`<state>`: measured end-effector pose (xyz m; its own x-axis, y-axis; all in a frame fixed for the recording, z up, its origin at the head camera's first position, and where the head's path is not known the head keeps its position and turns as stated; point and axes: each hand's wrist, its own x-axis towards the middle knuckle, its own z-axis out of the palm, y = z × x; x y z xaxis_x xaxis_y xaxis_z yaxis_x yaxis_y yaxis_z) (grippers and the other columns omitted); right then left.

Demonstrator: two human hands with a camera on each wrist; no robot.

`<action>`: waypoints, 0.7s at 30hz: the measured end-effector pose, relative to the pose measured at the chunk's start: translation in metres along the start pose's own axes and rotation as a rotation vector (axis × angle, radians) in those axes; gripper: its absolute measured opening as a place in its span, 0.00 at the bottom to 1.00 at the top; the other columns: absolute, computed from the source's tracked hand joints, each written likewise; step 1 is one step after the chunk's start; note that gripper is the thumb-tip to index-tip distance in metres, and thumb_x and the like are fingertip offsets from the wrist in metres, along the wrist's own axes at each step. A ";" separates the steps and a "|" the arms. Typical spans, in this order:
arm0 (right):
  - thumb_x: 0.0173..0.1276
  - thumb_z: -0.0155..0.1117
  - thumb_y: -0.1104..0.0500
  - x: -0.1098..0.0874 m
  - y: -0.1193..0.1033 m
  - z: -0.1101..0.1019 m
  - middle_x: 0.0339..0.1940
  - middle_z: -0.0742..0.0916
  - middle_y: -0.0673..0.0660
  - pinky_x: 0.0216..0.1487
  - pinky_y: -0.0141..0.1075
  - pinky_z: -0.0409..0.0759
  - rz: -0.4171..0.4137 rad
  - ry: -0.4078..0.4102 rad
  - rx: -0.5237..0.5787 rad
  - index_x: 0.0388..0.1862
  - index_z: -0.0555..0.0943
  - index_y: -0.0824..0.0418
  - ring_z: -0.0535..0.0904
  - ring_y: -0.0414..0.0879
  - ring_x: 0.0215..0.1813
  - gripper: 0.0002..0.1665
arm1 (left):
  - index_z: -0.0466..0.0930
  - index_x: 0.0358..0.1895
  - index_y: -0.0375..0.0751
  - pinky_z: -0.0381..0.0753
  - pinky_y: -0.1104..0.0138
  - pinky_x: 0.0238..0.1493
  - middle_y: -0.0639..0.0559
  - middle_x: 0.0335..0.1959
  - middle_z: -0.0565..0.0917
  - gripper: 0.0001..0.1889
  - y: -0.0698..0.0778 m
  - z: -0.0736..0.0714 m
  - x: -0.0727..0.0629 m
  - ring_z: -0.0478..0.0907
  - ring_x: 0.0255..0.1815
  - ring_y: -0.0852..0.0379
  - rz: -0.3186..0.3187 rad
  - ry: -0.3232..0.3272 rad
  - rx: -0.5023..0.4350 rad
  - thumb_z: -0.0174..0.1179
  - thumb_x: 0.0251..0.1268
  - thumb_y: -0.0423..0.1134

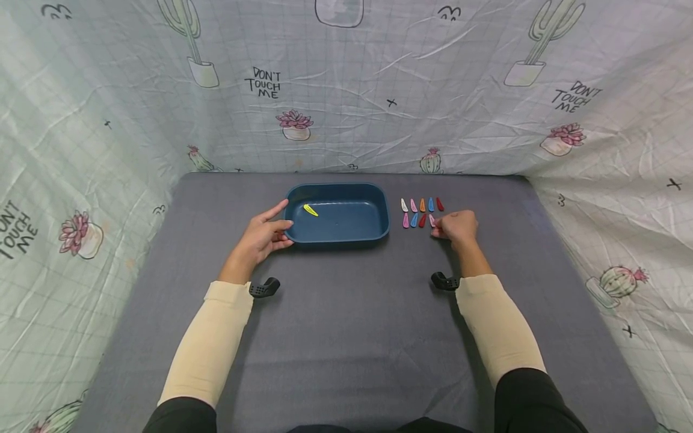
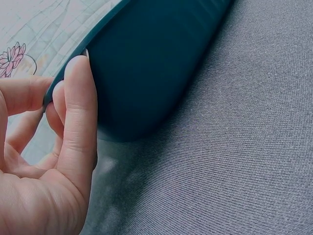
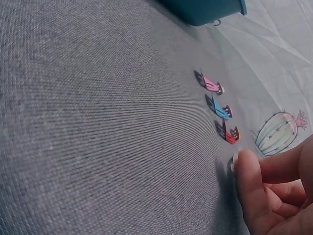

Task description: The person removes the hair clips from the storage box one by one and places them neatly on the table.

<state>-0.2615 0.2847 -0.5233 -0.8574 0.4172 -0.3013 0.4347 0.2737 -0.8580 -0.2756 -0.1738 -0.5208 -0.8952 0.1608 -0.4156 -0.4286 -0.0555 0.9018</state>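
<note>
My left hand grips the left end of a dark blue rectangular plastic tray, thumb and fingers on either side of its rim. One yellow hair clip lies inside, toward the left. Right of the tray, my right hand pinches a pink hair clip at the right end of the front row. In the right wrist view the fingertips hide most of this clip. Beside it in that row are a red clip, a blue clip and another pink clip.
Behind the front row stands a second row of hair clips: white, pink, orange, blue and dark red. Grey cloth covers the table. A printed curtain hangs along the back and sides.
</note>
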 end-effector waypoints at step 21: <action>0.68 0.66 0.61 -0.017 -0.014 -0.009 0.35 0.87 0.52 0.34 0.34 0.84 -0.143 0.032 -0.170 0.48 0.89 0.66 0.80 0.39 0.29 0.13 | 0.67 0.77 0.74 0.89 0.66 0.35 0.50 0.37 0.75 0.35 0.001 0.001 -0.002 0.75 0.25 0.60 0.003 -0.007 -0.001 0.63 0.75 0.35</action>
<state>-0.2505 0.2811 -0.5021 -0.9058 0.3899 -0.1659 0.3517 0.4734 -0.8076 -0.2738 -0.1734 -0.5188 -0.8955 0.1678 -0.4122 -0.4262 -0.0567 0.9028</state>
